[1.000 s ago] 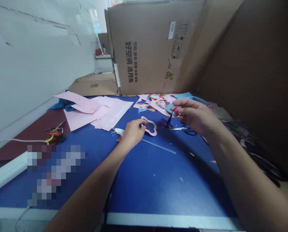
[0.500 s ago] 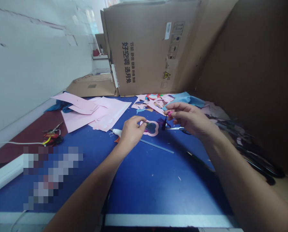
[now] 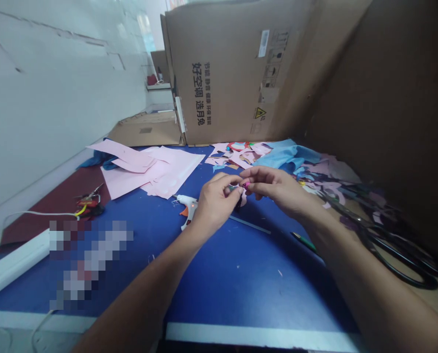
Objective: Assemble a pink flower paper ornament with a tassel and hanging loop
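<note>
Left hand (image 3: 214, 202) pinches a cutout (image 3: 243, 197); right hand (image 3: 277, 190), fingertips meeting it, pinches a magenta bit (image 3: 246, 185) (glue gun (image 3: 187, 202) just left).

At the middle of the table (image 3: 222, 274), a cut-out (image 3: 243, 195) is pinched between the left hand (image 3: 215, 201), at its nine o'clock, and the right hand (image 3: 277, 189), at its three o'clock. A glue gun (image 3: 187, 203) is laid just beside the left hand at nine o'clock. Paper sheets (image 3: 148, 169) are spread at ten o'clock and scraps (image 3: 255, 152) at twelve, with a cardboard box (image 3: 233, 73) stood behind them. Scissors (image 3: 388, 245) are laid well apart at four o'clock.
</note>
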A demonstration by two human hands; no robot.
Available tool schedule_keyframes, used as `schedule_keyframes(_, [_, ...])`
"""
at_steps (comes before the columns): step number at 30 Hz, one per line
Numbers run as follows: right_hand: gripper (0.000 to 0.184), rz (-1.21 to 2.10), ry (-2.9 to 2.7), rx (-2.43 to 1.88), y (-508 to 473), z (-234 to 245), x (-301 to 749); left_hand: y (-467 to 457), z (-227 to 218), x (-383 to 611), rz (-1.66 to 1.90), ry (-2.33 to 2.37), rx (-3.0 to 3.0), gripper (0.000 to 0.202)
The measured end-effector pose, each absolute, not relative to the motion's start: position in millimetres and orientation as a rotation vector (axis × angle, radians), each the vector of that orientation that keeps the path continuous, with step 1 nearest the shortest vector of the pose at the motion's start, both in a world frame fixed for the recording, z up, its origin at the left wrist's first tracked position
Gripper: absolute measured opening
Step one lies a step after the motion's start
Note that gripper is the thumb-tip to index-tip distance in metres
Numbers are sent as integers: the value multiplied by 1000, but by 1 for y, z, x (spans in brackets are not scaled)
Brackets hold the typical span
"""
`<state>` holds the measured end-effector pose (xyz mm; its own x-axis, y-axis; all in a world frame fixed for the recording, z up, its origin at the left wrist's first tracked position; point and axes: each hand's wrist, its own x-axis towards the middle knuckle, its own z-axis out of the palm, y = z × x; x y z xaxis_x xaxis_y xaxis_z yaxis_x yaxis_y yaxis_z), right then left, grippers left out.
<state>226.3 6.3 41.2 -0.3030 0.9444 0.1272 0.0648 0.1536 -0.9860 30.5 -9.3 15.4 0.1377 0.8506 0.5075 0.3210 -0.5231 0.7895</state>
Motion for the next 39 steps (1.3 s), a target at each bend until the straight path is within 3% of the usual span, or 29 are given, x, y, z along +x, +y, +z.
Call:
schedule_keyframes(21, [31, 1250, -1720, -1045, 7, 36, 221, 0, 19, 25, 1463, 1128, 1680, 10])
schedule_keyframes(24, [33, 1044, -1756, -1202, 19, 35, 243, 0, 20, 24, 1480, 1075, 1608, 8])
schedule_keyframes(28, [26, 429, -1761, -1602, 41, 22, 279, 0, 22, 23, 1478, 1067, 1572, 6])
schedule_keyframes(39, [33, 196, -2231, -1829, 58, -10, 270, 2, 21, 22, 1494, 1059, 1554, 5])
